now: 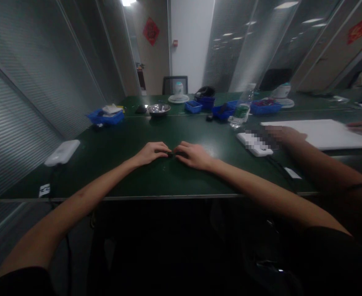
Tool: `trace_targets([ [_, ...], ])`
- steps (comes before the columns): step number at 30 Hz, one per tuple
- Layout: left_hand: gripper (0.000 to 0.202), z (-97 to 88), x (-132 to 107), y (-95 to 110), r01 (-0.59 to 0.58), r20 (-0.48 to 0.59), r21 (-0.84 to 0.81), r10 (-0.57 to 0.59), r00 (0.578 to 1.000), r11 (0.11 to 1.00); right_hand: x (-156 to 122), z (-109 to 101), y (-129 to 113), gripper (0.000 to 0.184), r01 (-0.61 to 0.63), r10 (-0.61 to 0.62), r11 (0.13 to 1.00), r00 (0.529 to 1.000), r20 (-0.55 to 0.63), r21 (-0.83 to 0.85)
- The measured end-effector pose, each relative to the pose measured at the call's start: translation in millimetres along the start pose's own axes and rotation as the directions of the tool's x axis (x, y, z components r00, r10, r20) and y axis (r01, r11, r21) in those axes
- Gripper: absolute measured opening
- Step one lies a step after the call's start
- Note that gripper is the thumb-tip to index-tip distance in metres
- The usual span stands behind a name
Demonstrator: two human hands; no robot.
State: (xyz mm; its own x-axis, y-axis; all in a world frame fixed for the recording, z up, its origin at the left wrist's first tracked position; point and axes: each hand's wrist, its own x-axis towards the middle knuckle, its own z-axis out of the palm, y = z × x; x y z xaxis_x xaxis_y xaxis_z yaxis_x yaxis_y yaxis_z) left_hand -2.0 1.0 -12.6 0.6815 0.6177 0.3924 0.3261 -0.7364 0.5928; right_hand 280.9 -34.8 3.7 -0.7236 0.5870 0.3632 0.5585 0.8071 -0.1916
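Observation:
My left hand (151, 152) and my right hand (193, 155) rest on the dark green table (144, 181), fingertips meeting in the middle. Both are curled in a pinch on a small dark object (171, 154) held between them; it is too small and dim to name. Both forearms stretch out from the near edge of the table.
Another person's arm and hand (287, 135) lie at the right by a white device (254, 144) and a white board (322, 132). Blue bins (106, 116), a metal bowl (158, 109), a water bottle (241, 111) and small fans stand at the back. A white device (62, 152) lies at the left.

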Motion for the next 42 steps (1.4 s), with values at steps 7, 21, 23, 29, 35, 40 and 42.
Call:
trace_targets([
  [7, 0.023, 3.7, 0.8, 1.3, 0.003, -0.013, -0.018, -0.003, 1.000, 1.000, 0.0, 2.2, -0.5, 0.027, 0.044, -0.044, 0.999, 0.999, -0.007, 0.003],
  [21, 0.036, 3.6, -0.1, -1.8, 0.016, 0.073, 0.050, -0.020, 0.997, 0.999, 1.8, 2.7, -4.3, 0.026, -0.015, 0.014, 1.000, 0.999, -0.045, -0.009],
  [23, 0.031, 3.6, 0.6, -1.4, -0.003, 0.098, 0.059, -0.003, 0.995, 0.998, 1.0, 1.3, -4.6, 0.026, -0.006, 0.006, 1.000, 1.000, -0.022, -0.007],
  [29, 0.035, 0.9, 0.6, -4.5, 0.015, 0.083, 0.106, -0.024, 0.996, 0.994, -0.2, -2.4, -1.2, 0.027, -0.031, 0.030, 0.999, 0.999, -0.018, -0.034],
  [35, 0.036, -42.0, -16.3, -43.6, 0.126, -0.015, 0.241, -0.127, 0.992, 0.962, -1.2, -6.1, 0.2, 0.026, -0.076, 0.076, 0.996, 0.997, 0.003, -0.036],
  [40, 0.037, -100.4, -56.7, -88.5, 0.347, -0.183, 0.350, -0.299, 0.936, 0.870, -1.1, -5.3, 1.7, 0.027, -0.074, 0.074, 0.996, 0.997, 0.012, -0.044],
  [42, 0.036, -118.2, -71.2, -98.3, 0.461, -0.265, 0.404, -0.381, 0.886, 0.790, -1.1, -5.2, 2.5, 0.026, -0.065, 0.066, 0.997, 0.998, 0.012, -0.041],
])
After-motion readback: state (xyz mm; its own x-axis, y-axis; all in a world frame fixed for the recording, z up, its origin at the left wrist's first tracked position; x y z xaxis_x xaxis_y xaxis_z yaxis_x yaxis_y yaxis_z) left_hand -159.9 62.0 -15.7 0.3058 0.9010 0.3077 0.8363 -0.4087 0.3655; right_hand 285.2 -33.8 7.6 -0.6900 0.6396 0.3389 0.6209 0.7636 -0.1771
